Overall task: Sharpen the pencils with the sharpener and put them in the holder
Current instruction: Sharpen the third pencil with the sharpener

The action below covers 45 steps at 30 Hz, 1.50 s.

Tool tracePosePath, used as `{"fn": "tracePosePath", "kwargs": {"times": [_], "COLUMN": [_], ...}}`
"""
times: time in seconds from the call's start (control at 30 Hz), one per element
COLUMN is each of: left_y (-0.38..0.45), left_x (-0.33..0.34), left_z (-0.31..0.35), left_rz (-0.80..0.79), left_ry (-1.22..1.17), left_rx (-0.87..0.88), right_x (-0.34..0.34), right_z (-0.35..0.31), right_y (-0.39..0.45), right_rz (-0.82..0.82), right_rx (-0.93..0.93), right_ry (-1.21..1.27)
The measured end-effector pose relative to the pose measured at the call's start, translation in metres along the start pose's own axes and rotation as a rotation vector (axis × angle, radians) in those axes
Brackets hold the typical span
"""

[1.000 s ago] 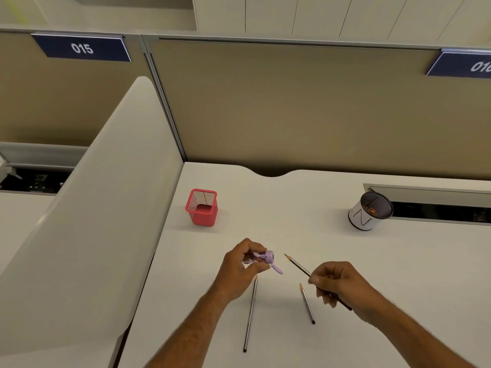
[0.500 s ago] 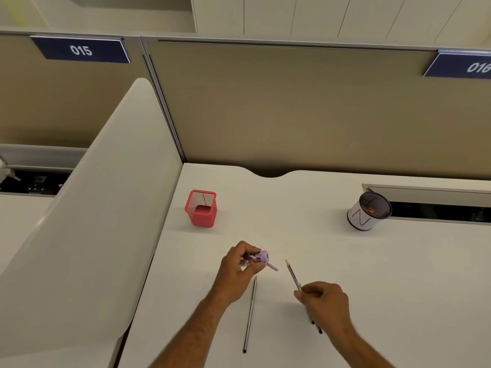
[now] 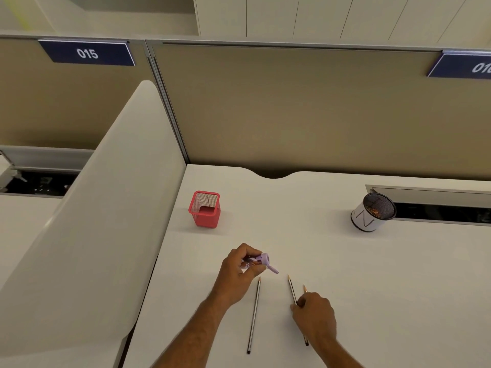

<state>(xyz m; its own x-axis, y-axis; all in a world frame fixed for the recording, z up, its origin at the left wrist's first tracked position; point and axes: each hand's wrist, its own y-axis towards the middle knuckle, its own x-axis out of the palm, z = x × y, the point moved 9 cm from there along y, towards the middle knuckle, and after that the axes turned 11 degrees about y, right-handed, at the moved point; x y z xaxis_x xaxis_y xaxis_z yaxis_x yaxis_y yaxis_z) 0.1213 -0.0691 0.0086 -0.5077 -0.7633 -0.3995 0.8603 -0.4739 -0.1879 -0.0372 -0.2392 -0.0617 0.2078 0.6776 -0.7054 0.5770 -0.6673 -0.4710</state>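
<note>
Red wire mesh marks the square holder (image 3: 204, 210) standing upright at the left of your white desk (image 3: 372, 274), with no pencil visible in it. Nearer you, your left hand (image 3: 237, 274) grips a lilac sharpener (image 3: 259, 262), fingers curled and pressed around its body (its opening faces right, a small flap hanging below). Just below that hand, one pencil (image 3: 253, 316) lies alone on the desk, tip pointing away from you. Right of it, your right hand (image 3: 314, 316) rests low over two more pencils: a dark one (image 3: 291, 289) whose tip juts out past the knuckles, and a second (image 3: 305, 288) showing only its pale point. The fingers are bunched together; whether they pinch either pencil cannot be told. Far right, a white cup (image 3: 368, 219) with a dark mesh interior sits tilted beside the desk's cable slot (image 3: 438, 201).
</note>
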Motion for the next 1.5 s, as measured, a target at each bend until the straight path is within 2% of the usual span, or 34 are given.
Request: {"fn": "tracePosePath", "kwargs": {"times": [0.27,0.43,0.63,1.03,1.17,1.27,1.4,1.5], "left_y": [0.0,0.0,0.001,0.002,0.001,0.0,-0.001,-0.001], "left_x": [-0.003,-0.005,-0.004,-0.005,-0.003,-0.002,0.001,0.005], "left_z": [-0.009,-0.01,-0.017,-0.024,-0.023,-0.022,-0.019,-0.015], "left_rz": [0.005,0.008,-0.003,-0.009,-0.017,-0.019,-0.032,-0.04], "left_ry": [0.016,0.016,0.03,0.045,0.065,0.055,0.058,0.058], "left_rx": [-0.005,-0.008,-0.016,-0.028,-0.008,-0.01,-0.012,0.0], "right_x": [0.002,0.02,0.071,0.078,0.057,0.027,-0.027,-0.062], "right_z": [0.002,-0.024,-0.042,-0.038,-0.041,-0.038,-0.042,-0.049], "right_y": [-0.001,-0.014,-0.035,-0.025,-0.016,-0.006,-0.007,-0.012], "right_rz": [-0.002,-0.058,-0.237,-0.269,-0.21,-0.128,-0.039,0.022], "right_rx": [-0.008,-0.134,-0.056,0.002,-0.047,-0.079,-0.222,-0.423], "right_ry": [0.0,-0.058,0.06,0.063,0.152,0.355,0.516,0.43]}}
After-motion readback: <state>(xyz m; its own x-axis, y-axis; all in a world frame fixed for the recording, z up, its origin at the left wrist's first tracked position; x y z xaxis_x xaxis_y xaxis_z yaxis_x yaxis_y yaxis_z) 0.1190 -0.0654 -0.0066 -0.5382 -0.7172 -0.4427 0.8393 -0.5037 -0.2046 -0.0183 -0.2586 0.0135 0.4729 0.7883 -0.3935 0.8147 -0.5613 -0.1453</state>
